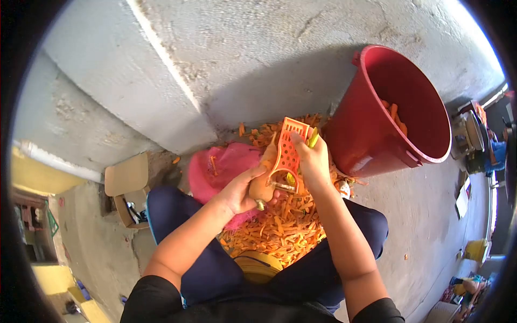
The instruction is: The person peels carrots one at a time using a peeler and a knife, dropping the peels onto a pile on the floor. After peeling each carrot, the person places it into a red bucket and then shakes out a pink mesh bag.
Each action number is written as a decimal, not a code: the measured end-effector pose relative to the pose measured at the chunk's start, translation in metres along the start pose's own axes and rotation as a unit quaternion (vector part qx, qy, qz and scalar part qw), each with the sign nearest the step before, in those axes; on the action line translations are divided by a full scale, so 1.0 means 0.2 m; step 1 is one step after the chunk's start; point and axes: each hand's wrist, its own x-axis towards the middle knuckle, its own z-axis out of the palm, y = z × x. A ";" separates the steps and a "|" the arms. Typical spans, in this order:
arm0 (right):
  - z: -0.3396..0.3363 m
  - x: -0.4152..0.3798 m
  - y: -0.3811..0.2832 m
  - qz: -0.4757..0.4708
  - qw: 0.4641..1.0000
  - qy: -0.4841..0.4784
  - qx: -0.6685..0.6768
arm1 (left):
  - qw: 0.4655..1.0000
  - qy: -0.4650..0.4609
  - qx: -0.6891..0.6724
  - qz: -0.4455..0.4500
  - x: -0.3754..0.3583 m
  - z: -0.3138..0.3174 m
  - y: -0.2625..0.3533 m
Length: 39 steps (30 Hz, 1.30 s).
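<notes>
My left hand (240, 192) is wrapped round a large carrot (262, 188), its thick end with the green stem stub pointing toward me and its thin end away. My right hand (312, 159) grips an orange peeler (289, 146) with a perforated handle and a blade at its near end. The blade lies right beside the carrot's thick end. Yellow-green parts show at the peeler's edge, by my right fingers. Below both hands, a heap of orange peelings (280, 229) covers the floor between my legs.
A tall red bin (355, 124) with carrots (396, 116) inside stands at the right. Pink mesh sacking (215, 167) lies left of the peelings. An open cardboard box (127, 177) sits farther left. A rough wall (258, 48) rises ahead. Pots and other goods line the right edge.
</notes>
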 end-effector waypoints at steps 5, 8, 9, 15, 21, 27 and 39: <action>0.15 -0.11 -0.01 -0.081 0.994 -0.041 -0.057 | 0.990 0.065 -0.096 0.083 -0.02 0.06 0.03; 0.18 -0.10 0.02 -0.165 0.975 -0.015 -0.150 | 0.990 0.037 -0.116 0.074 0.00 0.00 0.02; 0.19 -0.10 0.02 -0.162 0.975 -0.013 -0.150 | 0.989 0.041 -0.120 0.071 0.00 -0.01 0.03; 0.21 -0.06 0.03 -0.159 0.969 -0.003 -0.189 | 0.997 0.005 -0.053 0.061 -0.01 -0.03 0.06; 0.22 -0.01 0.05 -0.126 0.979 0.013 -0.161 | 0.995 0.046 -0.054 0.065 0.02 -0.03 0.07; 0.20 0.05 0.08 -0.162 0.966 0.048 -0.193 | 0.999 -0.005 -0.005 0.044 0.06 -0.16 0.05; -0.18 0.35 0.02 -0.145 0.938 0.303 -0.080 | 0.996 -0.050 0.067 0.007 -0.06 -0.05 0.02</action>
